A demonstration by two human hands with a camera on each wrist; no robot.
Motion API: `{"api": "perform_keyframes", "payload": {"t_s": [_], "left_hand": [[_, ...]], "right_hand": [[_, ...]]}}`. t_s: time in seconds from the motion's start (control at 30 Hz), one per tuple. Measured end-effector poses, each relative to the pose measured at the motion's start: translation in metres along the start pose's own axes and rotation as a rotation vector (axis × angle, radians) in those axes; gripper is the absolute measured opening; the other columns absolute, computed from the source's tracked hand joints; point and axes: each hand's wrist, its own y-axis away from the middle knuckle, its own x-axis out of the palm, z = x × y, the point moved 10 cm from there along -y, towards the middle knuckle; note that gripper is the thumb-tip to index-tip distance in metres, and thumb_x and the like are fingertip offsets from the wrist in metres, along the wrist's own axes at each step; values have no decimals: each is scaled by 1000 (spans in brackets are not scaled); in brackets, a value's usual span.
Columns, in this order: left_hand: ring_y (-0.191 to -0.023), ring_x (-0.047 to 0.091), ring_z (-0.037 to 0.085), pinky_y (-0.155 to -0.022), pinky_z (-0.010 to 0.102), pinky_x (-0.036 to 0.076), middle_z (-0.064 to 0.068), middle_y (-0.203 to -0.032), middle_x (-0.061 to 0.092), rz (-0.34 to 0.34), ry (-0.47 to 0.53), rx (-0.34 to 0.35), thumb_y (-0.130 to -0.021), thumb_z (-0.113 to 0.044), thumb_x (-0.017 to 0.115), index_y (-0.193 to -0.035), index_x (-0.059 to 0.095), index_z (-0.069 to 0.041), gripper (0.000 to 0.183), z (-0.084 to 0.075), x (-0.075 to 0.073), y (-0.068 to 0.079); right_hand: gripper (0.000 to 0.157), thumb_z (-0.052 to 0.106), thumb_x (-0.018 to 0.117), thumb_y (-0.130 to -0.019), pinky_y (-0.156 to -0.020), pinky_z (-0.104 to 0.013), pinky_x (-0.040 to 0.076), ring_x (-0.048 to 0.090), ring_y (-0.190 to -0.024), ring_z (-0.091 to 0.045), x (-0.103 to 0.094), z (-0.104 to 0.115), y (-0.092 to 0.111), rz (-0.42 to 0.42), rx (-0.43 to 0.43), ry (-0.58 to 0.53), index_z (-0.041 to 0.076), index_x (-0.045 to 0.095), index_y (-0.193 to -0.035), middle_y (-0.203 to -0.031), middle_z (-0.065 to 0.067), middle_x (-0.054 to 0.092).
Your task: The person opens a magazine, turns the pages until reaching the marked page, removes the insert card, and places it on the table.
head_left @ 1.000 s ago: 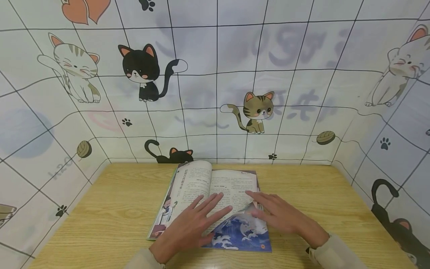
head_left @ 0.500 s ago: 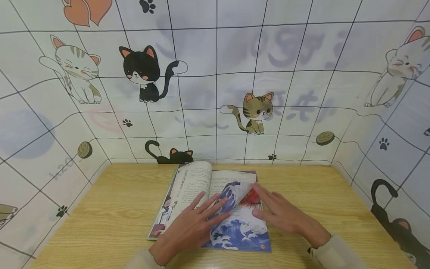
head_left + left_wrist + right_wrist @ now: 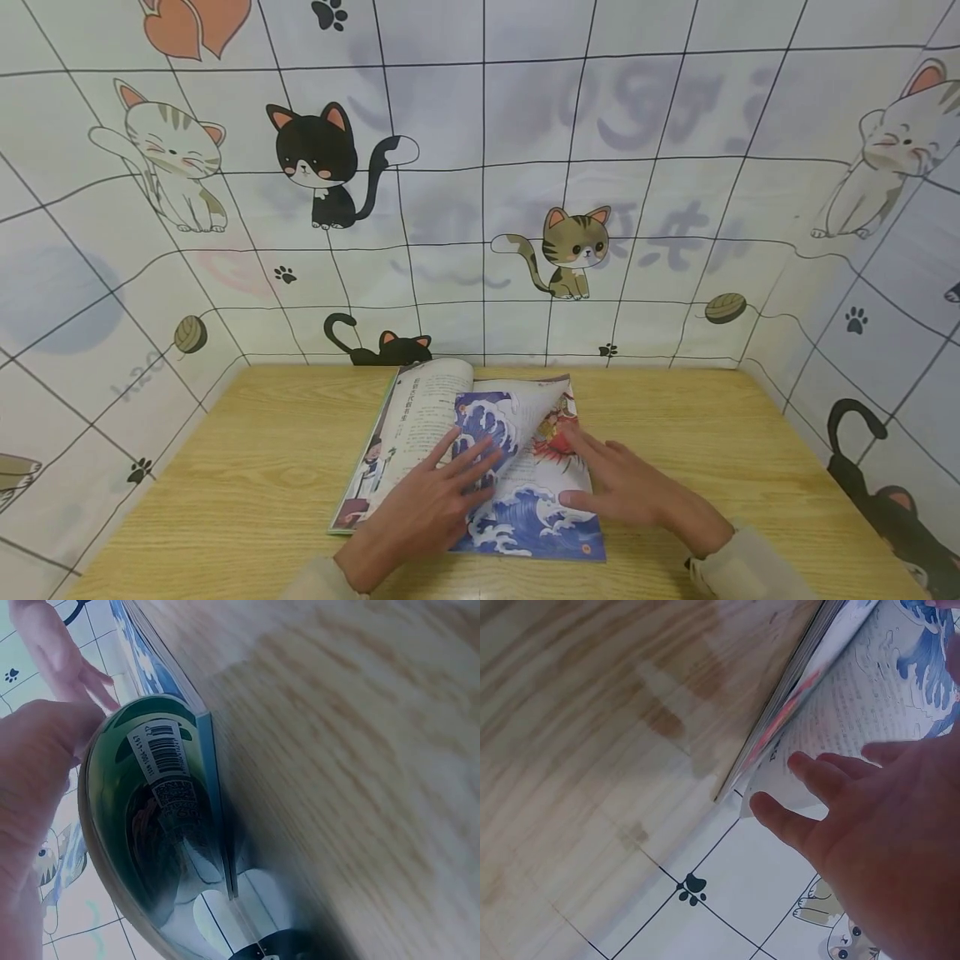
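An open magazine (image 3: 420, 408) lies on the table, with Chinese text on its left page. One right-hand page (image 3: 487, 412) is lifted and curls leftward, its blue wave picture facing up. Under it shows another page (image 3: 540, 521) with waves and a red figure. My left hand (image 3: 423, 508) rests with spread fingers over the middle of the magazine, touching the curling page. My right hand (image 3: 633, 487), fingers extended, is at the magazine's right edge; in the right wrist view the lifted page (image 3: 832, 720) stands beyond its fingers. The left wrist view shows the green back cover (image 3: 161, 817) with a barcode.
The wooden table (image 3: 262, 467) extends on both sides of the magazine. A white cloth wall (image 3: 450, 208) with grid lines and cartoon cats stands behind and at both sides.
The lifted page has swung further left and up, uncovering more of the red figure on the page beneath. Both hands have stayed nearly in place.
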Motion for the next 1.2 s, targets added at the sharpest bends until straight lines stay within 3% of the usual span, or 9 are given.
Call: {"api": "perform_keyframes", "payload": {"t_s": [0.13,0.27,0.47,0.67,0.83,1.2], "left_hand": [[-151,20,24,-120,53,11,3,-160,35,46,-5,29,-89,-41,68,-126,69,-32,39,-3,6,0],[-149,25,25,-120,53,14,4,-154,44,28,-12,29,-87,-40,69,-113,76,-29,29,-4,4,-1],[-147,31,27,-117,60,14,6,-148,52,9,42,-60,-85,-36,67,-98,78,-23,21,5,3,-1],[-146,33,27,-112,68,18,6,-147,53,85,57,-153,-87,-40,63,-92,74,-20,23,14,10,2],[-144,37,26,-105,73,27,5,-145,54,136,74,-214,-86,-43,62,-101,75,-19,31,21,16,5],[-143,37,32,-94,71,40,11,-153,43,241,341,-356,-90,-39,57,-131,65,-14,49,31,31,14]], "right_hand": [[93,66,58,-88,-108,-69,25,34,-143,-41,9,2,1,69,-22,22,12,29,-157,-162,-15,26],[97,70,62,-82,-106,-71,27,36,-141,-41,17,4,3,130,-45,28,12,35,-155,-160,-16,30],[101,73,68,-75,-103,-72,29,32,-144,-40,19,6,8,152,-99,27,12,42,-151,-160,-16,31],[104,74,71,-70,-102,-71,31,37,-141,-40,18,8,12,136,-151,62,11,46,-149,-156,-20,35],[106,73,73,-68,-104,-69,29,36,-141,-40,19,7,13,156,-144,48,11,46,-149,-156,-20,36],[104,69,76,-69,-103,-69,31,37,-140,-41,17,10,14,173,-139,41,11,45,-150,-154,-21,38]]}}
